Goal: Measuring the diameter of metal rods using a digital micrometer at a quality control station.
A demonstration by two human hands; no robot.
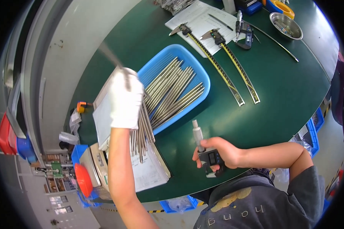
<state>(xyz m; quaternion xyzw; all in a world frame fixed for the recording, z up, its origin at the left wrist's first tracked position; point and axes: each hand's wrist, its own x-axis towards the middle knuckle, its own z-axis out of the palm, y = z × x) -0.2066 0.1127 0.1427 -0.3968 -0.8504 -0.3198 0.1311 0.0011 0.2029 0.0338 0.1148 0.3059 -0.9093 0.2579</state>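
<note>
My left hand (126, 101), in a white glove, is closed around a thin metal rod (112, 57), whose upper end is blurred by motion. Just under that hand a bunch of metal rods (142, 139) lies over papers, next to a blue plastic basket (205, 76). Inside the basket lie several more steel rods (170, 87), side by side. Bare and bent at the fingers, my right hand (223, 152) grips a digital micrometer (209, 158) near the table's front edge. The micrometer's grey thimble points away from me, and its jaw gap looks bare.
Two digital calipers (214, 61) (239, 66) lie beyond the basket on the green table (279, 99). Near them are paper sheets (202, 19), a second micrometer (244, 32), a long thin rod (273, 40) and a metal bowl (286, 26). Papers (151, 171) lie at the near left.
</note>
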